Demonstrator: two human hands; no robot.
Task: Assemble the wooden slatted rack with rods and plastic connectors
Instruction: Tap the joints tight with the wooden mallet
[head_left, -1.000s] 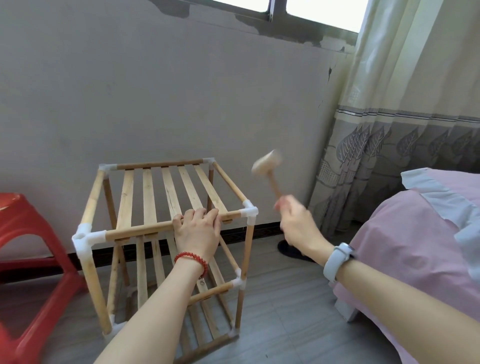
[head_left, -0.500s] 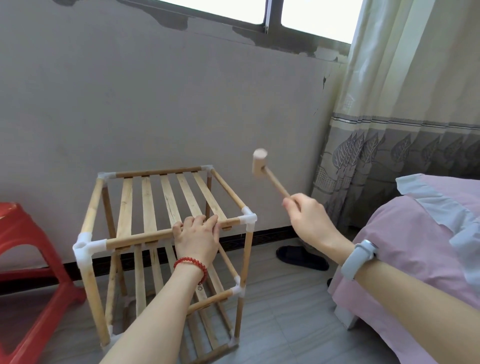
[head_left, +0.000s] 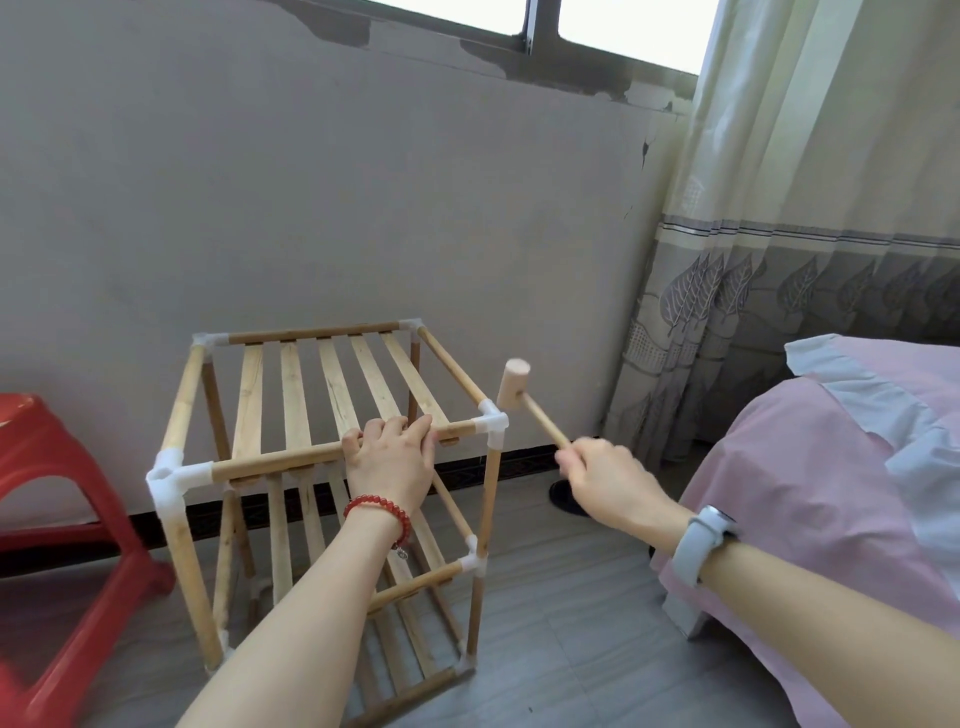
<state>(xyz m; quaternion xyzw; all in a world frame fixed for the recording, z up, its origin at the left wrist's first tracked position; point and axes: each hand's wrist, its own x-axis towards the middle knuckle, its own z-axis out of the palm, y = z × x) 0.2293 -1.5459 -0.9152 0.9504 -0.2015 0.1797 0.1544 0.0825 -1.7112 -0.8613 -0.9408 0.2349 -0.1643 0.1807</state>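
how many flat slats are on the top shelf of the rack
5, side by side across the top shelf of the rack, running front to back; the left hand on the front rod hides the near ends of some.

- The rack (head_left: 332, 400) is showing pale wood with white connectors (head_left: 492, 422).
- The stool (head_left: 62, 493) is glowing red.
- The curtain (head_left: 810, 249) is wearing cream above grey leaf prints.
- The bedcover (head_left: 810, 467) is looking pink.

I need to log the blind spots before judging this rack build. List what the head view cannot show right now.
- Rack: its near bottom rail passes behind the left forearm.
- Left hand: the fingertips curl over the front rod, so the grip underneath is hidden.
- Mallet: whether its head touches the corner connector cannot be told.
- Red stool: cut off by the left edge.
- Right hand: its palm faces away.
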